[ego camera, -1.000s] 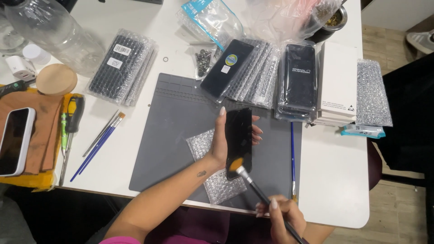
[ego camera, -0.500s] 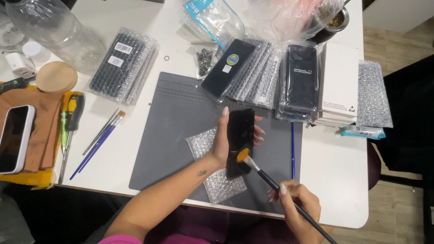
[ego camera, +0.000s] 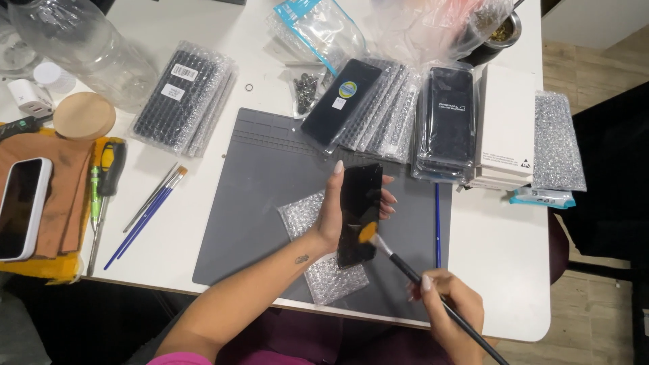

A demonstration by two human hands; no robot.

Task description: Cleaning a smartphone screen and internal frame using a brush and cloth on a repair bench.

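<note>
White surface point(ego camera: 500, 236) over wood floor, grey rubber mat point(ego camera: 257, 182) on it. Left hand point(ego camera: 334, 216) fingers wrap a glossy black phone screen point(ego camera: 358, 213), long axis running away from the person, above a bubble-wrap pouch point(ego camera: 324, 270). Right hand point(ego camera: 449, 307) fingers pinch a black-handled brush point(ego camera: 405, 267), orange bristles touching the screen's near end.

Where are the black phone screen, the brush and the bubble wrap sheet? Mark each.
black phone screen point(ego camera: 359, 203), head view, upper glass face.
brush point(ego camera: 405, 270), head view, mid black handle.
bubble wrap sheet point(ego camera: 334, 279), head view, lower corner on the mat.
</note>
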